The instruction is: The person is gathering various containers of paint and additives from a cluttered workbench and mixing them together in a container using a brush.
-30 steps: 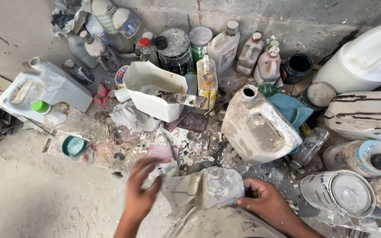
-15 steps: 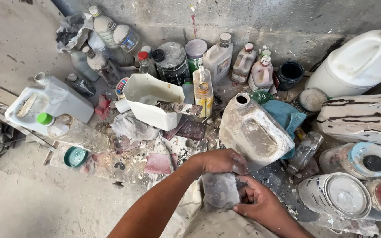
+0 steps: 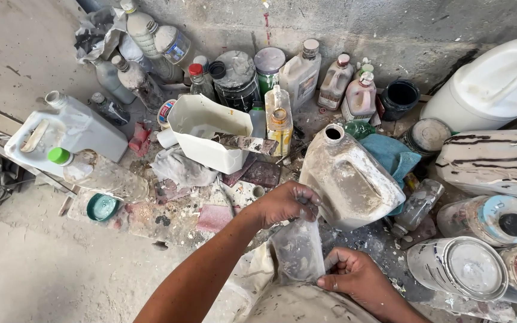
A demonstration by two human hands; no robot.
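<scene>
Clear plastic, a dusty bag [image 3: 297,251], is hanging upright between both hands near the bottom of the scene. The left hand [image 3: 285,203] is pinching its top from above while the right hand [image 3: 357,278] is closing, seemingly loosely, on its lower right edge; a big tipped jug [image 3: 351,179] is lying just right of it.

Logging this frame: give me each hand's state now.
Left hand: closed, pinching the top of the plastic bag.
Right hand: closed, gripping the bag's lower edge.
</scene>
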